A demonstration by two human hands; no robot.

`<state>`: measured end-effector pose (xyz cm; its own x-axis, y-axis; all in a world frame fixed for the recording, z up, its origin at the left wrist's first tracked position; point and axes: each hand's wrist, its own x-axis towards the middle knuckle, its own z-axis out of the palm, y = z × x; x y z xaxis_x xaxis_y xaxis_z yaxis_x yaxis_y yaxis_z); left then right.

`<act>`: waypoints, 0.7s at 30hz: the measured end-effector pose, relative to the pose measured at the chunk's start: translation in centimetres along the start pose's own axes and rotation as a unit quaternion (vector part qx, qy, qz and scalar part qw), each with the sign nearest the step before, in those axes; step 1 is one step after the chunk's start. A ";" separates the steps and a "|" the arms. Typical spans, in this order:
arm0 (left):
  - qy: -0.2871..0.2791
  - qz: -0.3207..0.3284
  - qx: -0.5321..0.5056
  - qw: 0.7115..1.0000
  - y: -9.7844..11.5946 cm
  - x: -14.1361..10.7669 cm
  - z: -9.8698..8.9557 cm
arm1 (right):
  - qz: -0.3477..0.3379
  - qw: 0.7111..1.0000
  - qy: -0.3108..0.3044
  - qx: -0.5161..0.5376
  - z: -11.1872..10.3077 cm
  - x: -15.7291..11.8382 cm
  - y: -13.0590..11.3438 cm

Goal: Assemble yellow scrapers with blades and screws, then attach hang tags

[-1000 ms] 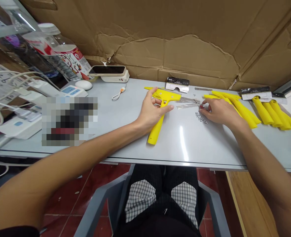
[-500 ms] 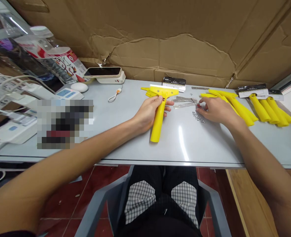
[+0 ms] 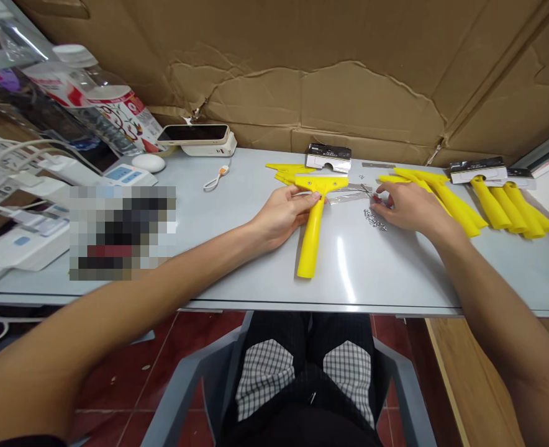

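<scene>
A yellow scraper (image 3: 312, 239) has its wide head toward the back and its handle toward me. My left hand (image 3: 287, 216) grips it at the neck, thumb on top. Over by the pile of small screws (image 3: 376, 221), my right hand (image 3: 407, 206) has its fingers bent together around something red and small that I cannot make out. Between the hands lie thin metal blades (image 3: 349, 197), partly behind the scraper. More yellow scrapers (image 3: 458, 208) rest just beyond my right hand, and flat yellow pieces (image 3: 286, 169) lie behind my left hand.
Black-and-white packages (image 3: 329, 157) stand at the back, with more yellow handles (image 3: 512, 208) at the right. A phone (image 3: 194, 133) lies on a white block. A short cable (image 3: 215, 180), power strips (image 3: 36, 239) and bottles (image 3: 128, 115) are at the left.
My left hand has brought the scraper lower and a little to the right, uncovering the package and yellow pieces behind it. My right hand has hardly moved.
</scene>
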<state>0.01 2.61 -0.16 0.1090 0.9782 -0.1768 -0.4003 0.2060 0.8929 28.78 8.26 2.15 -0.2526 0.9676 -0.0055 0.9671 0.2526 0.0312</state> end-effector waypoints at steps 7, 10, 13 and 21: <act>-0.031 0.029 0.008 0.999 -0.2 -0.2 -0.7 | -0.019 0.996 0.072 0.047 -0.4 -0.4 -0.4; -0.045 0.045 0.011 0.998 -0.6 0.0 -0.8 | -0.052 0.980 0.151 0.122 -1.2 -1.6 -2.1; -0.069 0.061 0.016 0.996 -1.2 0.3 -0.9 | -0.103 0.953 0.116 0.259 -1.6 -3.5 -4.7; -0.073 0.114 0.042 0.990 -2.1 0.8 -1.4 | -0.081 0.803 -0.182 0.561 0.1 -4.9 -7.8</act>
<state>-0.34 3.04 -2.76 0.1569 0.9836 0.0886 -0.3526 -0.0280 0.9354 22.51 1.53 1.78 -0.5490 0.8073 -0.2166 0.3934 0.0209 -0.9191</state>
